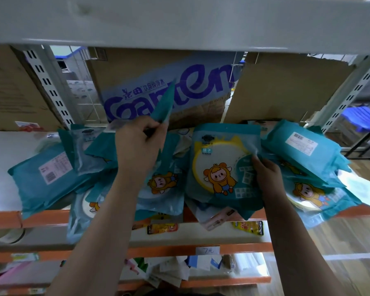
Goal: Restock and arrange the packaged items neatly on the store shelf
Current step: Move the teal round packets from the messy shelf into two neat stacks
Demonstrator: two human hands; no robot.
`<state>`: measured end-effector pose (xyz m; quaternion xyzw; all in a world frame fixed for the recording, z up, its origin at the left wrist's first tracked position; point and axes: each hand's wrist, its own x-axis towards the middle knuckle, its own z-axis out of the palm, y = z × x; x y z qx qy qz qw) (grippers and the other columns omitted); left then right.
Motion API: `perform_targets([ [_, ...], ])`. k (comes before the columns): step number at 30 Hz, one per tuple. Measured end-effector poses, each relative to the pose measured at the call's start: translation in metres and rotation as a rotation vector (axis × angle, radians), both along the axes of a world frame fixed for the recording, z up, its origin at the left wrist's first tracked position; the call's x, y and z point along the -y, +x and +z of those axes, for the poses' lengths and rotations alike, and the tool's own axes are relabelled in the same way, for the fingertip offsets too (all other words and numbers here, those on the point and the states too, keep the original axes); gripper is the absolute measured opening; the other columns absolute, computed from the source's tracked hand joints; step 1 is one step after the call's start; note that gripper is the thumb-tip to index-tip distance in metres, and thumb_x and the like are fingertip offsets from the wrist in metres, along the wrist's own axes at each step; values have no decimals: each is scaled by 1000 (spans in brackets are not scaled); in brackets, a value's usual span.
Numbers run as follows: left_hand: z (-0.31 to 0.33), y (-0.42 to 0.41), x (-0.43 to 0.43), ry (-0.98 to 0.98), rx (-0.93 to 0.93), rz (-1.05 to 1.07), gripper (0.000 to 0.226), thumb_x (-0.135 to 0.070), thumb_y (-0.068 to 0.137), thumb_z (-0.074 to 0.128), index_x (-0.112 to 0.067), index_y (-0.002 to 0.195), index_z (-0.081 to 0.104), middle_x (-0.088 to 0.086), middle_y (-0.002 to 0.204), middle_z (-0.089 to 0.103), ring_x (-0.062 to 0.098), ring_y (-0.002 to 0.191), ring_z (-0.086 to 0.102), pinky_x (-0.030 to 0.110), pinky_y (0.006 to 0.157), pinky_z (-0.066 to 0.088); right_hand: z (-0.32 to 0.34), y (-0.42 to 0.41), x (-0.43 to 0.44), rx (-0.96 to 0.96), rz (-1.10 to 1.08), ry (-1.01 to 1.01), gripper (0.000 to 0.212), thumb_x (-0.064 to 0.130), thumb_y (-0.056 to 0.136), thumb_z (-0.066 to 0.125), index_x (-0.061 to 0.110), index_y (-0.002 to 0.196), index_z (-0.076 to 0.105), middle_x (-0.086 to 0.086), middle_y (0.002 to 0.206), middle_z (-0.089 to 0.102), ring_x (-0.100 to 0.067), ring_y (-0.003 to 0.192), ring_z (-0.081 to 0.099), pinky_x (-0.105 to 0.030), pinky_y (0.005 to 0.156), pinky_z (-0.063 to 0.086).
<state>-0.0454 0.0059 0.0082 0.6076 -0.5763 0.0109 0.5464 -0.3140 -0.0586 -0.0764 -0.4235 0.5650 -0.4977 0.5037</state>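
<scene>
A store shelf (6, 167) — a smooth white board with an orange front lip — is heaped with flat teal packets (312, 189) of glossy, crinkled plastic film. They lie in a loose, overlapping pile, and several hang over the front lip. Most show a clear round window and a cartoon child in a yellow animal suit. Two lie face down, a left packet (49, 167) and a right packet (301, 146), each with a rectangular white barcode label.

The left hand (141, 144) has its fingers curled round the lower corner of a raised packet (163, 103). This packet stands tilted above the pile with its plain teal back toward the camera. The right hand (265, 171) pinches the right edge of the centre packet (216, 163), thumb on its front. This packet lies face up on top of the pile and holds a round, yellow-rimmed mirror behind its window.

Behind the pile stands a brown cardboard box (169, 88) with a pale band bearing large, rounded purple-blue lettering. Just to its right is a plain cardboard sheet (286, 92) with a torn upper edge. Grey metal uprights (45, 82), punched with paired slots, frame the bay. On the shelf below lie small yellow sachets (248, 227), and a white handwritten price tag (207, 250) sits on that lower shelf's orange lip.
</scene>
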Motion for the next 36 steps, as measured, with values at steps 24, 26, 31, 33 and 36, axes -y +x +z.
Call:
perform_targets([
  [24,-71,106,-41,517,-701,117,16,-6,92,58,-18,85,65,18,94,67,43,97,63,60,89,50,10,33,16,-201,13,-113,32,31,100,48,3,95,64,-7,79,64,-20,69,60,-31,66,46],
  [26,-66,112,-49,466,-755,139,16,-5,92,56,-18,88,64,12,96,68,40,101,63,54,89,52,12,45,16,-163,15,-125,26,29,100,49,10,90,65,-3,77,65,-20,71,60,-31,66,46],
  [31,-56,142,-86,365,-758,217,21,-6,93,54,-24,90,64,11,103,68,32,99,65,53,89,53,12,101,5,-138,100,-172,32,30,99,49,2,91,63,-2,74,63,-12,62,59,-24,56,46],
  [33,-56,158,-104,350,-778,248,19,-6,94,53,-22,90,62,13,105,67,32,100,64,53,90,52,13,131,-2,-127,148,-189,33,30,99,50,-1,93,62,-5,74,62,-11,59,59,-20,50,46],
  [36,-55,187,-131,318,-779,277,18,-5,95,51,-19,91,61,9,98,68,30,97,65,49,88,53,16,177,-15,-128,214,-226,33,24,100,49,-8,94,57,-11,75,57,-14,61,56,-23,54,44],
])
